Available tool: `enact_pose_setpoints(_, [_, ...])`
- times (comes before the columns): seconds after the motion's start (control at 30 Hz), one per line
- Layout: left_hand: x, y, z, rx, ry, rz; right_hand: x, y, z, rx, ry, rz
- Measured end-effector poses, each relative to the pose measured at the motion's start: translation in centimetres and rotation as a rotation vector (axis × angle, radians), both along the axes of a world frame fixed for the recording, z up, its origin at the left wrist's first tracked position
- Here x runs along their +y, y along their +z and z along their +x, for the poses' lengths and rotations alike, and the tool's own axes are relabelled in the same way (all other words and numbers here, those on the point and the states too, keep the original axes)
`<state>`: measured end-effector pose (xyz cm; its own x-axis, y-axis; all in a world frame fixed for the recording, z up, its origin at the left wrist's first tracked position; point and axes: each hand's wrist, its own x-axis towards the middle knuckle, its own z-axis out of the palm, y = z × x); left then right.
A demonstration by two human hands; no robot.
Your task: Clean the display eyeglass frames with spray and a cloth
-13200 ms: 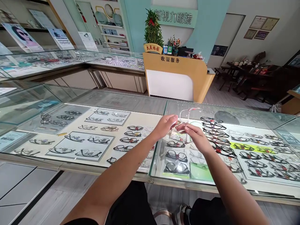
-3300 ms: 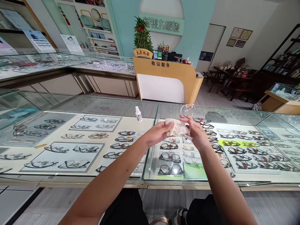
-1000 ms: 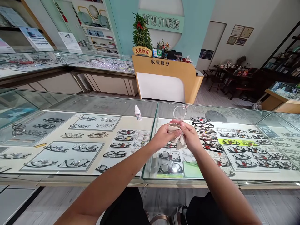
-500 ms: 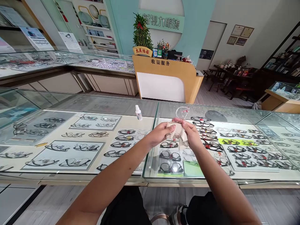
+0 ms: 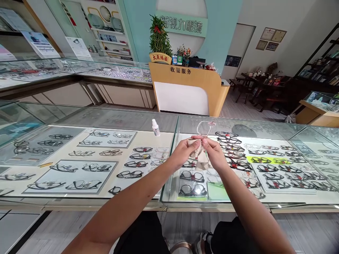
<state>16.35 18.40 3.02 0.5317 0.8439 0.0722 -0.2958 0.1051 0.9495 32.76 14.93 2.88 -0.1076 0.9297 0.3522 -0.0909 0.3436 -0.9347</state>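
Both hands meet above the right glass display case (image 5: 173, 155). My left hand (image 5: 182, 152) is closed, pinching a cream cleaning cloth (image 5: 202, 164) between thumb and fingers. My right hand (image 5: 214, 152) is closed on a pair of glasses (image 5: 211, 124) with a pale, thin frame; its fingers also touch the cloth's edge. Part of the frame sticks up beyond the fingertips. The rest of the glasses is hidden by the hands and the cloth, which hangs down between them.
A small white spray bottle (image 5: 156, 128) stands on the glass top to the left. Rows of glasses (image 5: 192, 175) lie inside the cases. Beyond the counter is a wooden cashier desk (image 5: 185, 74) with a plant (image 5: 160, 38).
My hands have drawn closer together, and the right one has shifted slightly left. The cloth is bunched differently and hangs lower. The raised part of the glasses has tilted a little.
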Motion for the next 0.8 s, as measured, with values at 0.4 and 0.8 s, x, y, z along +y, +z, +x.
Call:
enact_pose_setpoints(0.4, [0.0,0.9,-1.3,0.033,-0.132,0.006,0.2,-0.2,0.6,0.084,-0.028,-0.093])
enact_pose_setpoints(0.8, [-0.2,0.2,0.0,-0.025,0.018,-0.022,-0.2,0.4,0.5,-0.105,-0.060,0.008])
